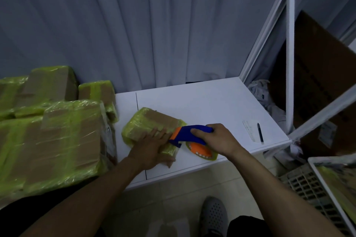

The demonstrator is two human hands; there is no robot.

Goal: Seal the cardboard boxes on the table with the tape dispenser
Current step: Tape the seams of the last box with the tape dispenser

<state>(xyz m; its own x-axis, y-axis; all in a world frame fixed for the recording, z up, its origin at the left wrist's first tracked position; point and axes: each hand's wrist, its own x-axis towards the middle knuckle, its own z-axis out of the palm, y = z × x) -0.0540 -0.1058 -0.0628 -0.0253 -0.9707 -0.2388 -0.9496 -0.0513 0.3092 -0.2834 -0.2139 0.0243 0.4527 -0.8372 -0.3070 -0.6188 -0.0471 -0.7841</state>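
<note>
Where both forearms reach in above a grey shoe, the left hand lies flat on the small cardboard box (wrapped in yellow-green tape), its grip wide, fingers straight, pressing it onto the white surface. The right hand has its grip curled round the blue handle of the tape dispenser, whose orange front touches the box's right end. Farther right lies a pen. Taped boxes are stacked at left, before a grey curtain.

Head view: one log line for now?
left hand: pressing small box | right hand: grips dispenser at box end | stage: taping
</note>
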